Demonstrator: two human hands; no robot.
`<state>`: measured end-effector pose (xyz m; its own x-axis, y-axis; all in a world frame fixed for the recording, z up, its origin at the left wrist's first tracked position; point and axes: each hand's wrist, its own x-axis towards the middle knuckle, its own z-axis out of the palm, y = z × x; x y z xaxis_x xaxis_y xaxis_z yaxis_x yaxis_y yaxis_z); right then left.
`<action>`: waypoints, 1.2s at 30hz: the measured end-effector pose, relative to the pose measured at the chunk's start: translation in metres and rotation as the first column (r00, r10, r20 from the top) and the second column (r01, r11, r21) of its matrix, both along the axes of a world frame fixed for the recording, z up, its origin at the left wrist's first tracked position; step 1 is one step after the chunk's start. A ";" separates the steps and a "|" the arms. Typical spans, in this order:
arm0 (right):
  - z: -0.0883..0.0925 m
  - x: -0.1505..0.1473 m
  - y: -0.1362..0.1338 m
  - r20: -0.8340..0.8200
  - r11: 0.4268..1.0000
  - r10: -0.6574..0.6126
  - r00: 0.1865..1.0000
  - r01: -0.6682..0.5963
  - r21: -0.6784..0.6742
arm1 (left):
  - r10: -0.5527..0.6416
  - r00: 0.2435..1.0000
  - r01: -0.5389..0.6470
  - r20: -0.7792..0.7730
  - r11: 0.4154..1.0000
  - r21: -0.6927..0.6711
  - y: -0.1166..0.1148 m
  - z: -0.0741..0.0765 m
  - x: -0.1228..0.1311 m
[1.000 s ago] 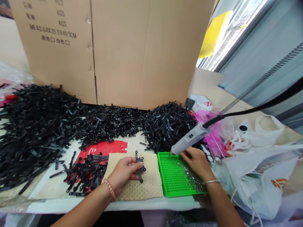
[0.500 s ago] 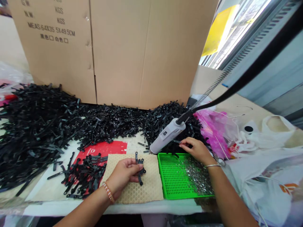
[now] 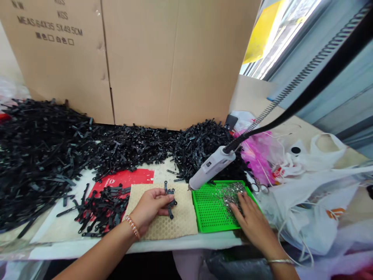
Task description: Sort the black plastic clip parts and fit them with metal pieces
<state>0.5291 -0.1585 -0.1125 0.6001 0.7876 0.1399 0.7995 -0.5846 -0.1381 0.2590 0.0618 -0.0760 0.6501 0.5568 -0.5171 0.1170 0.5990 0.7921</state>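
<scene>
Hands work apart: the left hand (image 3: 148, 206) pinches a small bunch of black plastic strips (image 3: 171, 203) just above a tan mesh mat (image 3: 163, 229), while the right hand (image 3: 253, 225), open and spread, touches silver metal bits (image 3: 230, 196) in a green perforated tray (image 3: 205, 214).

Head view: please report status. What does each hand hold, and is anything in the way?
Left hand: black plastic strips, on tan mat. Right hand: on small silver pieces in green tray. White corded tool at tray's far corner.
</scene>
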 end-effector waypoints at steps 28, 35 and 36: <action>0.007 -0.013 0.048 0.036 0.982 -0.064 0.997 0.069 -0.176 | 0.034 0.999 -0.034 0.041 0.999 -0.011 -0.001 -0.004 -0.002; 0.023 -0.068 0.038 -0.112 0.947 0.146 0.983 -0.172 -0.272 | 0.040 0.998 -0.039 0.048 0.999 -0.006 -0.001 -0.004 -0.002; 0.024 -0.067 0.031 -0.099 0.947 0.129 0.987 -0.152 -0.283 | 0.040 0.998 -0.039 0.050 0.999 -0.009 -0.001 -0.004 -0.002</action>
<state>0.4625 -0.1271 -0.0887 0.4802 0.8645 -0.1483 0.8699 -0.4911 -0.0455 0.2568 0.0609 -0.0799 0.6528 0.5783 -0.4893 0.0535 0.6091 0.7913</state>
